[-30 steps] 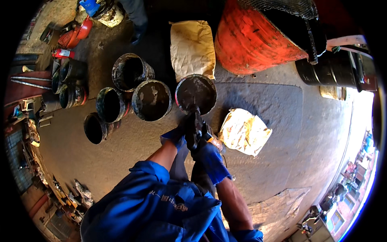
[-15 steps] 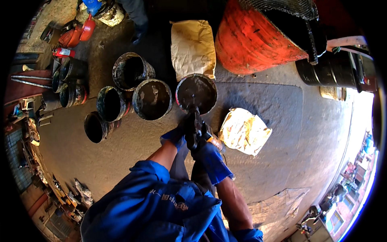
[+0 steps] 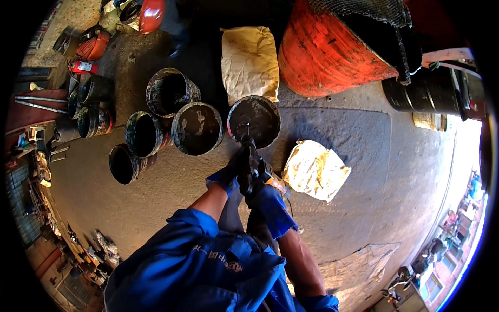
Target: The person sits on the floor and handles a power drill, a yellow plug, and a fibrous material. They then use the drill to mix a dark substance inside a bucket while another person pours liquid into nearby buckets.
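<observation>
Both my hands wear blue gloves and grip a black power drill (image 3: 249, 165) that has an orange-yellow part on its right side. My left hand (image 3: 224, 176) is closed round the front of the drill, and my right hand (image 3: 271, 204) is closed round its rear. The drill points away from me, its thin rod reaching into a round bucket (image 3: 279, 117) of dark, thick material. The rod's lower end is hidden in that dark material. Against the bucket's left side stands a second bucket (image 3: 176, 143) with similar dark contents and pale patches on the surface.
Several dark-stained buckets (image 3: 141, 134) cluster at the left. A tan paper sack (image 3: 249, 62) lies just behind the working bucket, and a crumpled sack (image 3: 317, 170) to its right. A large orange-red vessel (image 3: 327, 52) stands at far right. Another person's leg (image 3: 175, 28) shows at far left.
The drill's rod has shifted slightly left within the bucket, while my hands stay closed on the drill. At the far left, a blue object has gone from view and a red rounded object appears higher up.
</observation>
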Motion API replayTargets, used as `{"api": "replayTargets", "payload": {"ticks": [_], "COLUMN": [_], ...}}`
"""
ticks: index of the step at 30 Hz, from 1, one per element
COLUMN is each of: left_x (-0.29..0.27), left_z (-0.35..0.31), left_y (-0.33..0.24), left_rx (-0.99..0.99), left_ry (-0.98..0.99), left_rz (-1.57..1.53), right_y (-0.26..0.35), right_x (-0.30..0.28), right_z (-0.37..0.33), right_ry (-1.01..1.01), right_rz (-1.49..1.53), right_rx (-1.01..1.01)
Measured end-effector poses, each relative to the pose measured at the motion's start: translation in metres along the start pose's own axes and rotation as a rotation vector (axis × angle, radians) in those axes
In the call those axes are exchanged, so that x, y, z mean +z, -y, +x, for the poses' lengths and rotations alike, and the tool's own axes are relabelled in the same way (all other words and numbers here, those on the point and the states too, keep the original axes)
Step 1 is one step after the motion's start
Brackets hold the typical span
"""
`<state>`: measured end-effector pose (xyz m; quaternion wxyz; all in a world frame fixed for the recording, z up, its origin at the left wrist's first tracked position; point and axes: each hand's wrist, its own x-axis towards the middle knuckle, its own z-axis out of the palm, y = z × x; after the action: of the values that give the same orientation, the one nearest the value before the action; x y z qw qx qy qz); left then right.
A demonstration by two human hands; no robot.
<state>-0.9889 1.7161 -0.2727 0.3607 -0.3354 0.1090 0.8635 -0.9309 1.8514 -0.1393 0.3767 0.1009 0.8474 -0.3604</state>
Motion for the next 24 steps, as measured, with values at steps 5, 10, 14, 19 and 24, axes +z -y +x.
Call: {"api": "replayTargets", "payload": {"ticks": [5, 10, 14, 19, 24], "left_x": [-0.018, -0.037, -0.041, -0.044, -0.056], "left_z": [0.007, 0.016, 0.019, 0.013, 0.022], "left_y": [-0.002, -0.002, -0.002, 0.0, 0.003], "left_rx": [0.01, -0.085, -0.103, -0.012, -0.025], "left_ry": [0.075, 0.264, 0.398, 0.17, 0.365], "left_rz": [-0.056, -0.187, -0.227, -0.032, -0.163], "right_y": [0.003, 0.004, 0.005, -0.003, 0.0], "right_x": [0.002, 0.005, 0.0, 0.007, 0.006], "right_z": [0.001, 0.001, 0.0, 0.006, 0.003], "right_ry": [-0.033, -0.116, -0.041, -0.014, 0.023], "right_rz": [0.011, 0.019, 0.047, 0.048, 0.03], "right_rx": [-0.036, -0.1, -0.055, -0.037, -0.008]}}
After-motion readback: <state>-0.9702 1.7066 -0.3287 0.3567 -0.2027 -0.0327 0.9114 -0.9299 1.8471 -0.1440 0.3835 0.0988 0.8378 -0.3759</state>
